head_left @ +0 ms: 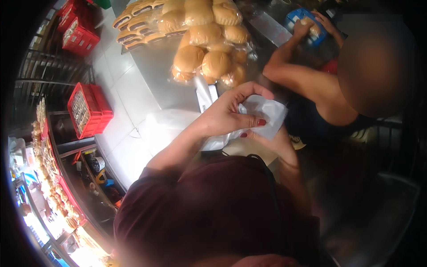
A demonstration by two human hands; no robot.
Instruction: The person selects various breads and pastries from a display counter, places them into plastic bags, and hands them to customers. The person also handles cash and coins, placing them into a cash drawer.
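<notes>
In front of my body, both hands are on a small, thin, whitish translucent plastic bag [270, 116]. My left hand [227, 111] holds its left side, the thumb lying across the front and the fingers curled over the top. My right hand [278, 144] grips the lower edge with its thumb; its other fingers are hidden behind the plastic. More white plastic [171, 129] lies under my left forearm. Beyond my hands, several round golden buns [215, 64] in clear wrapping are piled on the metal table [155, 84].
Long filled breads [138, 22] lie at the table's far left. At the right, a co-worker's arm [296, 73] reaches to a blue basket [319, 38]. Red crates [104, 118] stand on the tiled floor [120, 66]. A lit bread display [60, 200] runs along the left.
</notes>
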